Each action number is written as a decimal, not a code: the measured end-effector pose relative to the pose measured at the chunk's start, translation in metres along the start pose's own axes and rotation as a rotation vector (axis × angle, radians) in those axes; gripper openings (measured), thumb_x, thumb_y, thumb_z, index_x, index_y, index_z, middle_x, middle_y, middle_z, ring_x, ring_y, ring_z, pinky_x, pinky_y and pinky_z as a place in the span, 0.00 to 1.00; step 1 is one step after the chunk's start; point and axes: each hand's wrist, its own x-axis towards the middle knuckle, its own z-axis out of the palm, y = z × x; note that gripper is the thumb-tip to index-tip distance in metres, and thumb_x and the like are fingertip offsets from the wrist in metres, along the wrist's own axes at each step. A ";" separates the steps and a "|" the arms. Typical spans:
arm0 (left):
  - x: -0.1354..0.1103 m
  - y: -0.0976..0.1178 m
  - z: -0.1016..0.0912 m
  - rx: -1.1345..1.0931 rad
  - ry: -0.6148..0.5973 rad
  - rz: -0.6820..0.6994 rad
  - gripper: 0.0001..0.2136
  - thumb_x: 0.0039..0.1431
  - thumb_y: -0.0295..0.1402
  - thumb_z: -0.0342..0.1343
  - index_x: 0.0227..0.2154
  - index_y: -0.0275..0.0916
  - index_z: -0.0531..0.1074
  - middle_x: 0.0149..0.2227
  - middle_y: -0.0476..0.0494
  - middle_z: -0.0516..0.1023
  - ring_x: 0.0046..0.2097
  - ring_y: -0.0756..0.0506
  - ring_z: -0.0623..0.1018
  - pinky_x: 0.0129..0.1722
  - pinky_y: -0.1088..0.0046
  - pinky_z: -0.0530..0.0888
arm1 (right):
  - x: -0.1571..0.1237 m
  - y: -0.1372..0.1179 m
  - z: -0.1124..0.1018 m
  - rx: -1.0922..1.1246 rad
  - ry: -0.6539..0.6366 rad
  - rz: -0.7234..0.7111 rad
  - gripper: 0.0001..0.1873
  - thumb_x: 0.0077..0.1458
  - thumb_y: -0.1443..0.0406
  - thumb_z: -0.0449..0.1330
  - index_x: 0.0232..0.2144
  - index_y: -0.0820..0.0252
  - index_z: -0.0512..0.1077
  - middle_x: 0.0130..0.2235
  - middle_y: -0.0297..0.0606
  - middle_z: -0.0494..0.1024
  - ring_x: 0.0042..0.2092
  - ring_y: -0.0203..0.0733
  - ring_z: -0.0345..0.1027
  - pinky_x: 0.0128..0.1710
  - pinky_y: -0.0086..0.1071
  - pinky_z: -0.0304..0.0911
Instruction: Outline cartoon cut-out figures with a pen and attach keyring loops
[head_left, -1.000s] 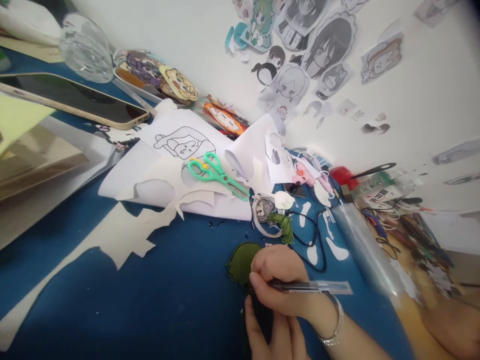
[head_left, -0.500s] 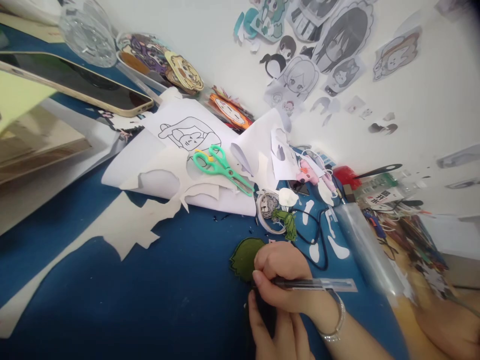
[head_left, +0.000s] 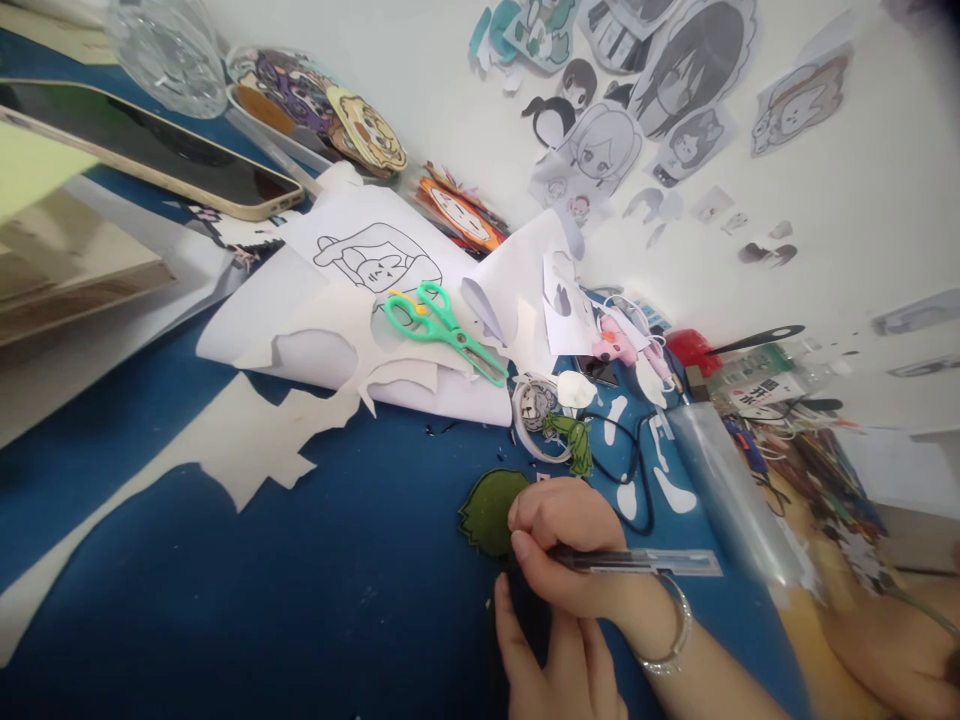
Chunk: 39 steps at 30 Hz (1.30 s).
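My right hand point(head_left: 574, 535), a bracelet on its wrist, is closed round a black pen point(head_left: 637, 561) with a clear barrel end. The pen's tip is hidden behind the fingers. Under and just left of that hand lies a dark green cutout point(head_left: 491, 512) with a jagged lower edge. At the bottom, my left hand point(head_left: 559, 660) rests with its fingers stretched out and apart. A dark area point(head_left: 531, 615) shows between those fingers; I cannot tell whether it is a separate piece. Beyond the hands lie a roll of tape point(head_left: 541, 450) and a smaller green cutout point(head_left: 574, 440).
Green scissors point(head_left: 448, 328) lie on white paper point(head_left: 465, 400) with a line drawing. A cut paper scrap point(head_left: 247, 455) stretches leftward over the blue mat point(head_left: 262, 600). A phone point(head_left: 165, 150) lies far left. A clear plastic roll point(head_left: 739, 490) and bottles point(head_left: 772, 375) stand rightward.
The pen hand and pen have shifted very slightly, with the pen's rear end a little further right. The view has tilted a touch. Both hands keep their hold and place.
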 end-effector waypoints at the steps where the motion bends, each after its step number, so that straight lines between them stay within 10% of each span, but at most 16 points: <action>1: 0.000 -0.002 -0.001 0.009 -0.016 0.004 0.10 0.47 0.41 0.58 0.32 0.45 0.78 0.40 0.44 0.78 0.45 0.36 0.75 0.45 0.47 0.70 | -0.001 0.000 0.000 -0.004 -0.008 0.002 0.18 0.51 0.73 0.51 0.19 0.55 0.46 0.18 0.27 0.51 0.19 0.32 0.53 0.22 0.27 0.59; 15: 0.025 -0.021 -0.017 0.002 0.032 0.070 0.12 0.56 0.37 0.49 0.29 0.44 0.77 0.33 0.50 0.78 0.41 0.42 0.73 0.43 0.52 0.65 | -0.001 0.002 0.000 0.100 -0.020 0.001 0.18 0.49 0.76 0.51 0.20 0.56 0.46 0.20 0.27 0.48 0.20 0.33 0.47 0.22 0.28 0.58; 24: 0.032 -0.024 -0.017 -0.060 0.083 0.069 0.15 0.56 0.31 0.44 0.25 0.45 0.77 0.33 0.49 0.77 0.48 0.41 0.68 0.43 0.51 0.63 | -0.006 -0.002 -0.015 0.057 0.179 0.025 0.17 0.51 0.77 0.52 0.20 0.57 0.50 0.21 0.28 0.59 0.24 0.33 0.65 0.24 0.26 0.63; 39: 0.038 -0.028 -0.023 -0.076 0.096 0.126 0.09 0.50 0.38 0.53 0.18 0.48 0.74 0.30 0.51 0.76 0.44 0.40 0.68 0.41 0.50 0.64 | -0.008 0.007 -0.012 0.071 -0.002 -0.085 0.17 0.49 0.76 0.53 0.21 0.56 0.50 0.19 0.26 0.56 0.20 0.32 0.50 0.21 0.27 0.52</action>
